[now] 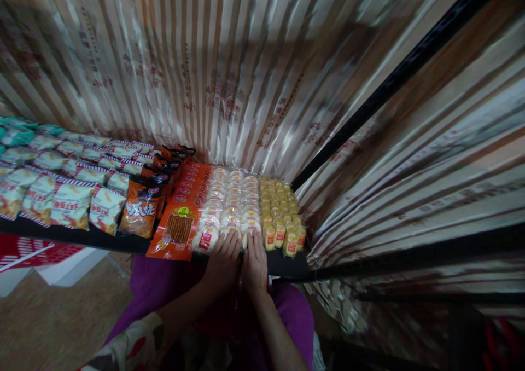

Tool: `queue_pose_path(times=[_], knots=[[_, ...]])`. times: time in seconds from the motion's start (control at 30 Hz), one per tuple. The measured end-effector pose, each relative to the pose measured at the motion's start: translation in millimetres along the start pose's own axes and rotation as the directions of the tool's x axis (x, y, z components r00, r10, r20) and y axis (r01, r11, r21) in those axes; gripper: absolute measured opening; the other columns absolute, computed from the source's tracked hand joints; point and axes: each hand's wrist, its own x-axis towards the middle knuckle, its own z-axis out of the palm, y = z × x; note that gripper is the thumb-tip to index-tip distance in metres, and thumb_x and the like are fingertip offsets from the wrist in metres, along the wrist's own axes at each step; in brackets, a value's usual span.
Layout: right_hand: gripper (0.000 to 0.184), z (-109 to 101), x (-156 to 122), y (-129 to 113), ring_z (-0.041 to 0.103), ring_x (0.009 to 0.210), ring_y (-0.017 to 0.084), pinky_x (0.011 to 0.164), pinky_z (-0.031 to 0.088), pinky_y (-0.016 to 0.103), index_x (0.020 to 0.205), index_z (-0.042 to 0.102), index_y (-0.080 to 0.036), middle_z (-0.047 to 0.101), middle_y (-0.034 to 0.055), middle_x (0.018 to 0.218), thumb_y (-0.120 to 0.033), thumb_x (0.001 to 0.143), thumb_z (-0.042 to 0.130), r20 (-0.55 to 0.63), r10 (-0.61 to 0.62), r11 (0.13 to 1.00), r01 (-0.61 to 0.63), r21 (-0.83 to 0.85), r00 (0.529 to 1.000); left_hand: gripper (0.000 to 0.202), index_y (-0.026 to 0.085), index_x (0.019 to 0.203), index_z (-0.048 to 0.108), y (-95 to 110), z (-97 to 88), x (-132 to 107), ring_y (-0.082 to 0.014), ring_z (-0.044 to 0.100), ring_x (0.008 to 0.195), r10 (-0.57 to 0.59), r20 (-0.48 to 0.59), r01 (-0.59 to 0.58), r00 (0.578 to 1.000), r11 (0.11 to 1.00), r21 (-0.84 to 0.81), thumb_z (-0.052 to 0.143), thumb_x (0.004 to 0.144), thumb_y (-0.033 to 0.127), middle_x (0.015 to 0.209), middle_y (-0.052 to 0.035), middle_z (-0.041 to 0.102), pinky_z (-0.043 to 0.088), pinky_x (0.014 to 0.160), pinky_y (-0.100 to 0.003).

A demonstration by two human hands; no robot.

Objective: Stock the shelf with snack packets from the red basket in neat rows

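Observation:
My left hand [225, 261] rests at the front end of the middle row of white packs, fingers stretched out over the front one. Right beside it, my right hand [255, 262] lies with extended fingers on the front pack of the right-hand white row. The white packs [235, 193] are round, in clear wrap with small red and yellow labels, lined up in 3 rows. One front white pack [205, 238] at the left shows a red label. An orange bag [179, 226] picturing brown sticks lies flat along their left side. Yellow wrapped packs [279, 207] stand to their right.
A dark shelf [293, 264] carries the goods. Further left are orange-brown snack bags [140, 209], white and blue-striped bags [71, 202] and green packs [18, 135]. Striped sheeting [229, 70] hangs behind. A black post [381, 89] slants at the right. A red and white box [45, 259] sits below.

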Motion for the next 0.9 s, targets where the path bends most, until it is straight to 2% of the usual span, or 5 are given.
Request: queue_pose_path(times=[0.2, 0.33, 0.5, 0.67, 0.9], knots=[[0.050, -1, 11, 1, 0.024, 0.139, 0.024, 0.105, 0.035, 0.047, 0.143, 0.029, -0.013, 0.037, 0.0164, 0.145, -0.017, 0.094, 0.028, -0.016, -0.006, 1.000, 0.006, -0.004, 1.000, 0.042, 0.007, 0.127, 0.048, -2, 3.5, -3, -0.0257, 0.032, 0.135, 0.028, -0.082, -0.029, 0.996, 1.000, -0.009, 0.034, 0.090, 0.022, 0.139, -0.0144, 0.045, 0.023, 0.111, -0.045], [0.051, -1, 41, 3, 0.022, 0.140, 0.024, 0.106, 0.034, 0.047, 0.143, 0.030, -0.013, 0.035, 0.0150, 0.146, -0.023, 0.093, 0.032, -0.004, -0.030, 0.999, 0.030, 0.012, 1.000, 0.046, 0.005, 0.132, 0.043, 3, 2.7, -2, -0.0266, 0.028, 0.137, 0.008, -0.144, -0.011, 0.990, 1.000, -0.022, 0.034, 0.090, 0.021, 0.139, -0.0157, 0.045, 0.023, 0.111, -0.046], [0.049, -4, 103, -1, 0.016, 0.141, 0.023, 0.110, 0.026, 0.045, 0.140, 0.038, -0.013, 0.031, 0.0124, 0.149, -0.029, 0.095, 0.028, 0.143, -0.045, 0.999, 0.044, 0.012, 0.989, 0.047, 0.007, 0.133, 0.042, 7, -0.5, 4, -0.0260, 0.027, 0.137, -0.012, -0.137, 0.006, 0.991, 0.999, -0.042, 0.038, 0.088, 0.020, 0.140, -0.0158, 0.043, 0.024, 0.111, -0.046], [0.051, 2, 155, -14, 0.013, 0.142, 0.024, 0.113, 0.017, 0.042, 0.142, 0.034, -0.017, 0.025, 0.0069, 0.152, -0.035, 0.095, 0.032, 0.381, -0.054, 0.997, 0.074, -0.039, 0.923, 0.047, 0.017, 0.133, 0.044, 10, -3.9, 15, -0.0298, 0.031, 0.135, -0.041, -0.088, 0.037, 0.995, 0.998, -0.043, 0.045, 0.088, 0.031, 0.141, -0.0131, 0.042, 0.029, 0.107, -0.050], [0.051, 19, 171, -17, 0.017, 0.141, 0.024, 0.111, 0.017, 0.042, 0.142, 0.035, -0.021, 0.028, 0.0044, 0.150, -0.040, 0.095, 0.027, 0.513, -0.006, 0.996, 0.048, -0.070, 0.859, 0.052, 0.015, 0.134, 0.043, 13, 2.7, 18, -0.0321, 0.037, 0.131, -0.036, -0.049, 0.037, 0.998, 0.999, 0.019, 0.044, 0.089, 0.039, 0.142, -0.0151, 0.040, 0.029, 0.105, -0.051]])
